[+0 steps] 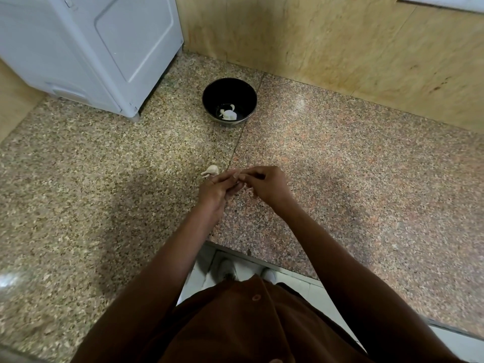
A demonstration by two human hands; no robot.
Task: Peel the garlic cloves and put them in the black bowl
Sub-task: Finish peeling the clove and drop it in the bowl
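Observation:
The black bowl (229, 93) stands on the granite counter near the back wall, with pale garlic pieces (228, 114) lying in its bottom. An unpeeled garlic piece (210, 170) lies on the counter just left of my hands. My left hand (218, 188) and my right hand (264, 183) meet above the counter, fingertips together, pinching a small garlic clove (239, 184) that the fingers almost wholly hide.
A white appliance (86, 48) stands at the back left of the speckled counter (340, 166). A wooden wall panel (340, 43) runs behind the bowl. The counter's front edge (262, 260) lies below my forearms, with the tiled floor and shoes beneath.

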